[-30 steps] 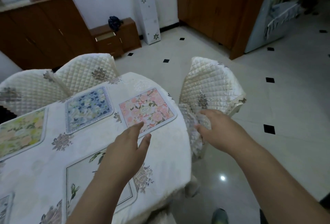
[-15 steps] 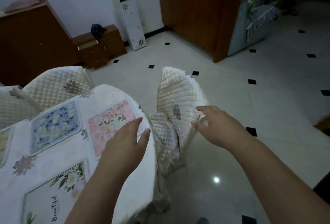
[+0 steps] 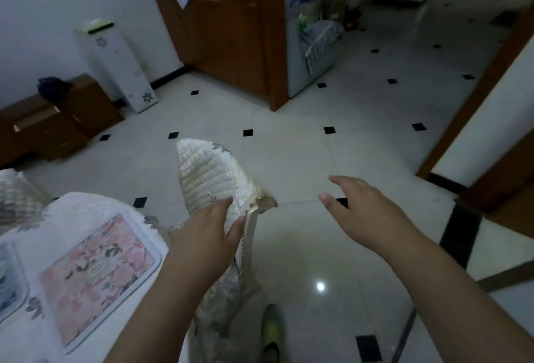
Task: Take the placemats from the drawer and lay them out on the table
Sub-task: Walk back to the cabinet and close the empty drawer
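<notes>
Both hands are out in front of the person and neither holds anything. The left hand [image 3: 206, 232] hangs in front of the quilted chair cover [image 3: 208, 177], its fingers [image 3: 222, 206] straight and loosely together with the thumb a little apart — whether the fingertips actually touch the fabric I cannot tell. The right hand [image 3: 361, 212] floats over the tiled floor [image 3: 289, 160] to the right of the chair, fingers relaxed and slightly spread.

The pink floral placemat [image 3: 98, 273] lies flat on the desk [image 3: 121, 328] at the near left, close to the desk's right edge, on a white patterned cloth. Just to its left, cut off by the frame, is the corner of a blue placemat [image 3: 7, 284]. A second quilted chair back [image 3: 14, 195] shows at the far left of the desk.

Across the room a low brown cabinet [image 3: 57, 122] stands against the far left wall with a dark bundle on top, a tall white floral stand [image 3: 115, 64] leans beside it — and a wooden partition [image 3: 231, 30] rises at the far middle. A green shoe [image 3: 271, 331] shows on the near floor.
</notes>
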Demonstrator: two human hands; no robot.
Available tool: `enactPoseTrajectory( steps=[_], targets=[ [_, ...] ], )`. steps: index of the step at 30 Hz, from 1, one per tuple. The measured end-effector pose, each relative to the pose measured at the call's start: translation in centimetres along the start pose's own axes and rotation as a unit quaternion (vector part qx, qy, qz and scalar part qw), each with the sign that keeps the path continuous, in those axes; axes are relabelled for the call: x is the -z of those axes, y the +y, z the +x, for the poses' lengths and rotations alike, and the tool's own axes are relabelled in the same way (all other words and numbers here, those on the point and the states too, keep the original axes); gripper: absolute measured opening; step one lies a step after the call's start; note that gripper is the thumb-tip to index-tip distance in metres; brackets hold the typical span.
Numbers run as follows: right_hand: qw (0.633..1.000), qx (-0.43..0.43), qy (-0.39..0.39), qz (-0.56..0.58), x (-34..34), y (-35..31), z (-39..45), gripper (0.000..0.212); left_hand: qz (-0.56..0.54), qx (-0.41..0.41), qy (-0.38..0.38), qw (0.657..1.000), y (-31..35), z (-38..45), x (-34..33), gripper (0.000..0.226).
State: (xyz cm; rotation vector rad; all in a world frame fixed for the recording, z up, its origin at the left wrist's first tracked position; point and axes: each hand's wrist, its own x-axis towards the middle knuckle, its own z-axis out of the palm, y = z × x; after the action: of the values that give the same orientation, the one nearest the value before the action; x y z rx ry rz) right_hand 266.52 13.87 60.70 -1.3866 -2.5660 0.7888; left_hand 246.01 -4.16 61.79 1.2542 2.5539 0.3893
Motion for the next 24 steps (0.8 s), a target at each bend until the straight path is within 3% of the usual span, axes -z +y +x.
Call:
enactPoseTrajectory(
  steps=[13, 24],
  targets=[
    [0.996, -0.079, 0.032, -0.005, 2.3, 3.7, 5.8, 0.062, -0.006, -0.078, -0.025, 0.997, 4.9, 12.5, -1.8, 0.058],
    [0.997, -0.054, 0.033, -0.047, 2.5, -1.8, 19.2, 0.061, -0.019, -0.077, -0.010, 0.997, 1.7, 25.3, -0.2, 0.060]
  ],
)
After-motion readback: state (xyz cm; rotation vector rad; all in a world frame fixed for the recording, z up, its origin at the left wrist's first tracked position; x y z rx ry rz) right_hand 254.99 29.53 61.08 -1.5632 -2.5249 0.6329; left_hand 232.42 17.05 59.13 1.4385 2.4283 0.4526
